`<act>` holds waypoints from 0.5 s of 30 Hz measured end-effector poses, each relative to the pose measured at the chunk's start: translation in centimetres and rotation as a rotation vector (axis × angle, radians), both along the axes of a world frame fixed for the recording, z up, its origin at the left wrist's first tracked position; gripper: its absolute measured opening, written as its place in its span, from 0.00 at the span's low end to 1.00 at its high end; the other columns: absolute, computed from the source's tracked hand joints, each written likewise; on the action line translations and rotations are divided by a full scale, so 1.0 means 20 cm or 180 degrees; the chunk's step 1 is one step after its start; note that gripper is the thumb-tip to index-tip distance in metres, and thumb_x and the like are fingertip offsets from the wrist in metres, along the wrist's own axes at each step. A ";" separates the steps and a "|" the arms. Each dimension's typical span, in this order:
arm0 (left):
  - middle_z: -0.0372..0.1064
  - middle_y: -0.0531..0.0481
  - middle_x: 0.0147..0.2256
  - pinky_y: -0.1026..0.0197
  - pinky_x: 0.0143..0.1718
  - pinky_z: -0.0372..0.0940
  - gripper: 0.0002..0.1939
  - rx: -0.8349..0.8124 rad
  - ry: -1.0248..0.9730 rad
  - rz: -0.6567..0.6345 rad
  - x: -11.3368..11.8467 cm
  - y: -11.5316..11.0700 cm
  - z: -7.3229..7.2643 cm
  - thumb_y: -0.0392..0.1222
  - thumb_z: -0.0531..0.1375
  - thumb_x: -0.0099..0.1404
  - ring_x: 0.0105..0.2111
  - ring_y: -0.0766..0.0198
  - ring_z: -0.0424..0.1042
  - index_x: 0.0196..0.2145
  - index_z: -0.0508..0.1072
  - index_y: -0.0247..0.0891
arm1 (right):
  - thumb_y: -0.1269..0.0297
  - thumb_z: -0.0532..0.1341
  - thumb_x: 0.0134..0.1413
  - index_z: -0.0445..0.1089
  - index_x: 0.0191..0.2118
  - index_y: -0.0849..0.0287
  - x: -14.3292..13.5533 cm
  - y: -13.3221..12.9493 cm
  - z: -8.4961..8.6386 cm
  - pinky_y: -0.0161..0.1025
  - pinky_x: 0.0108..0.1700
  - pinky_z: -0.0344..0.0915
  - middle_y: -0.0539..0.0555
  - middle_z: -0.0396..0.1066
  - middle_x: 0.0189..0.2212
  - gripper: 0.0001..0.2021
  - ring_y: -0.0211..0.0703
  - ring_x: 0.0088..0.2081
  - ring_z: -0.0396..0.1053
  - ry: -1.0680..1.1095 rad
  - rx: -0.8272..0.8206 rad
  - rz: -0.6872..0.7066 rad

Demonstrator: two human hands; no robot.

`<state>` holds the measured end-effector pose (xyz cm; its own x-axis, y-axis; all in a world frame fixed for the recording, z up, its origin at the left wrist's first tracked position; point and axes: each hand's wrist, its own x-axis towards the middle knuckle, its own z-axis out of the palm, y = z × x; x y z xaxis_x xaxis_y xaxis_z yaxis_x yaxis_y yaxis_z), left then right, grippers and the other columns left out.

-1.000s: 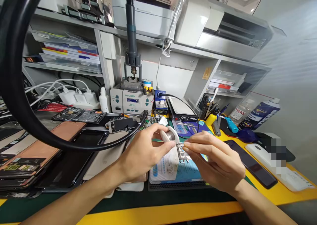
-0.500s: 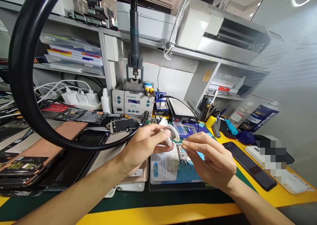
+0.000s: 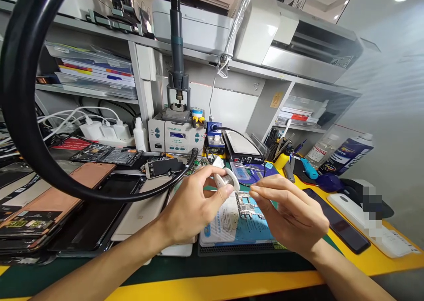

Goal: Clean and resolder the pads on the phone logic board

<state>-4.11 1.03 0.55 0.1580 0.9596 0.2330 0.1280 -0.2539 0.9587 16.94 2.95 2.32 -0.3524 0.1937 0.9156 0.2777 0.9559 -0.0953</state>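
My left hand (image 3: pixel 194 203) is closed around a small white spool of solder wire (image 3: pixel 226 180), its grey winding showing between two white flanges. Just right of the spool, my right hand (image 3: pixel 289 212) pinches thumb and fingers together; what they hold, if anything, is too fine to make out. A small gap separates the fingertips from the spool's rim. Below and between both hands, a phone circuit board (image 3: pixel 248 205) lies on a blue and white case (image 3: pixel 225 230). My right fingers hide part of the board's right end.
A black hose (image 3: pixel 99 197) loops across the left from a hot-air station (image 3: pixel 175 135). Opened phones and housings (image 3: pixel 89 212) crowd the left side. A dark phone (image 3: pixel 344 226) lies at the right, with a spray can (image 3: pixel 349 153) and bottle (image 3: pixel 323 148) behind.
My left hand has turned the spool, so its winding faces me differently. My right hand has moved slightly right, away from the spool, uncovering more of the board. The view has shifted a little.
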 end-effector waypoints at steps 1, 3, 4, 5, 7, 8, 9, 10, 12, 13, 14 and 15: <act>0.77 0.46 0.46 0.60 0.43 0.71 0.19 0.0008 -0.0011 0.0013 0.00 0.00 0.00 0.52 0.64 0.70 0.44 0.60 0.76 0.53 0.72 0.40 | 0.85 0.67 0.54 0.79 0.43 0.56 0.00 0.00 0.00 0.42 0.30 0.75 0.54 0.78 0.30 0.17 0.44 0.28 0.76 -0.0051 0.0016 0.0005; 0.77 0.47 0.45 0.61 0.43 0.71 0.19 0.0002 -0.0054 0.0014 -0.01 0.01 0.01 0.52 0.64 0.70 0.44 0.60 0.76 0.52 0.72 0.40 | 0.85 0.66 0.55 0.78 0.43 0.57 -0.01 -0.01 0.00 0.41 0.31 0.75 0.54 0.79 0.31 0.17 0.43 0.29 0.76 -0.0128 0.0041 0.0032; 0.78 0.47 0.45 0.61 0.43 0.71 0.19 -0.0011 -0.0086 0.0006 -0.01 0.01 0.01 0.52 0.64 0.70 0.43 0.60 0.76 0.52 0.72 0.40 | 0.86 0.66 0.55 0.78 0.43 0.57 -0.01 -0.01 0.00 0.41 0.31 0.75 0.55 0.79 0.31 0.17 0.43 0.29 0.77 -0.0157 0.0045 0.0058; 0.78 0.47 0.44 0.61 0.43 0.71 0.19 -0.0031 -0.0123 -0.0004 -0.01 0.01 0.01 0.52 0.64 0.69 0.43 0.60 0.76 0.52 0.72 0.40 | 0.86 0.65 0.54 0.78 0.43 0.58 -0.01 -0.01 0.00 0.41 0.32 0.75 0.55 0.79 0.31 0.17 0.43 0.30 0.77 -0.0180 0.0048 0.0089; 0.78 0.47 0.45 0.60 0.43 0.71 0.19 -0.0078 -0.0216 -0.0023 -0.01 0.01 0.01 0.52 0.65 0.69 0.43 0.60 0.76 0.51 0.72 0.40 | 0.87 0.65 0.54 0.78 0.44 0.60 -0.01 -0.01 0.00 0.41 0.32 0.75 0.56 0.79 0.32 0.17 0.43 0.30 0.77 -0.0210 0.0045 0.0132; 0.77 0.47 0.44 0.60 0.43 0.71 0.19 -0.0105 -0.0274 -0.0033 -0.01 0.01 0.01 0.52 0.66 0.68 0.43 0.60 0.76 0.51 0.73 0.40 | 0.87 0.65 0.54 0.78 0.44 0.60 -0.01 -0.01 0.00 0.40 0.32 0.75 0.56 0.79 0.32 0.17 0.43 0.31 0.77 -0.0211 0.0047 0.0143; 0.77 0.47 0.43 0.60 0.43 0.71 0.19 -0.0143 -0.0347 -0.0051 -0.01 0.01 0.01 0.52 0.66 0.68 0.43 0.60 0.76 0.51 0.73 0.39 | 0.87 0.65 0.54 0.78 0.44 0.60 -0.01 -0.01 0.00 0.40 0.32 0.75 0.56 0.79 0.32 0.17 0.43 0.31 0.77 -0.0207 0.0054 0.0150; 0.77 0.47 0.43 0.60 0.44 0.72 0.19 -0.0191 -0.0437 -0.0080 -0.01 0.02 0.01 0.52 0.67 0.67 0.42 0.61 0.76 0.50 0.73 0.39 | 0.87 0.65 0.54 0.78 0.44 0.60 -0.01 -0.01 0.00 0.40 0.32 0.75 0.56 0.79 0.32 0.17 0.43 0.31 0.76 -0.0205 0.0061 0.0157; 0.76 0.48 0.41 0.57 0.46 0.74 0.20 -0.0328 -0.0667 -0.0171 -0.01 0.02 0.02 0.53 0.67 0.67 0.41 0.61 0.76 0.49 0.74 0.37 | 0.87 0.65 0.54 0.78 0.45 0.60 -0.01 0.00 -0.01 0.41 0.32 0.75 0.57 0.79 0.32 0.17 0.43 0.31 0.76 -0.0203 0.0078 0.0167; 0.76 0.48 0.42 0.55 0.48 0.75 0.21 -0.0411 -0.0798 -0.0213 -0.01 0.03 0.02 0.53 0.68 0.66 0.41 0.60 0.76 0.49 0.74 0.37 | 0.87 0.65 0.54 0.78 0.45 0.60 -0.01 0.00 -0.02 0.41 0.32 0.75 0.57 0.79 0.32 0.17 0.44 0.31 0.77 -0.0204 0.0088 0.0169; 0.75 0.48 0.42 0.53 0.50 0.76 0.21 -0.0493 -0.0933 -0.0244 -0.02 0.03 0.02 0.53 0.68 0.66 0.42 0.60 0.76 0.49 0.74 0.36 | 0.87 0.65 0.54 0.78 0.45 0.60 -0.01 0.01 -0.02 0.42 0.32 0.75 0.57 0.79 0.32 0.17 0.44 0.31 0.77 -0.0208 0.0095 0.0165; 0.74 0.48 0.43 0.51 0.51 0.77 0.21 -0.0572 -0.1069 -0.0267 -0.02 0.03 0.03 0.53 0.68 0.66 0.42 0.60 0.76 0.48 0.75 0.36 | 0.87 0.65 0.54 0.78 0.45 0.60 0.00 0.01 -0.03 0.42 0.32 0.75 0.57 0.79 0.32 0.17 0.44 0.31 0.76 -0.0211 0.0102 0.0166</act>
<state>-4.46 1.67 1.14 0.1812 0.9767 0.1146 -0.2145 -0.0744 0.9739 16.85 3.18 1.75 -0.4212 0.1444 0.8954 0.2320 0.9716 -0.0475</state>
